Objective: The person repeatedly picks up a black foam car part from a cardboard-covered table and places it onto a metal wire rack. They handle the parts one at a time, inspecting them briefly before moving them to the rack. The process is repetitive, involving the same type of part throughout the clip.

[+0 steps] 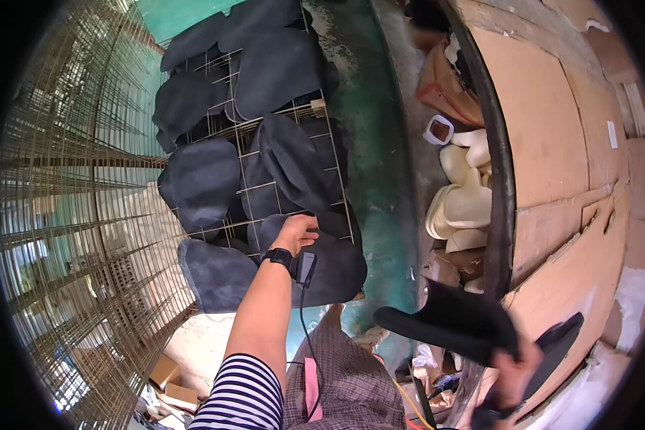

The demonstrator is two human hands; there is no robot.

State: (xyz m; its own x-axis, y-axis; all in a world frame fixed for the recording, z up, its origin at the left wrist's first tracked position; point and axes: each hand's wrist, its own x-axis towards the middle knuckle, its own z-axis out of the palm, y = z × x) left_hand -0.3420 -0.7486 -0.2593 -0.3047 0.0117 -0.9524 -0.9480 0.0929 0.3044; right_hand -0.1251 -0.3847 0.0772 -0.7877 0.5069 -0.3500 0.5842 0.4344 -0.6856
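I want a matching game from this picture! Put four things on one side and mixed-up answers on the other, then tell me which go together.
1. left hand
2. right hand
3. sleeve
4. strip on the checked cloth

A. pink
B. holding a black piece
C. striped
D. at the dark sheets on the wire rack

Pairs: 1-D, 2-B, 3-C, 4-A
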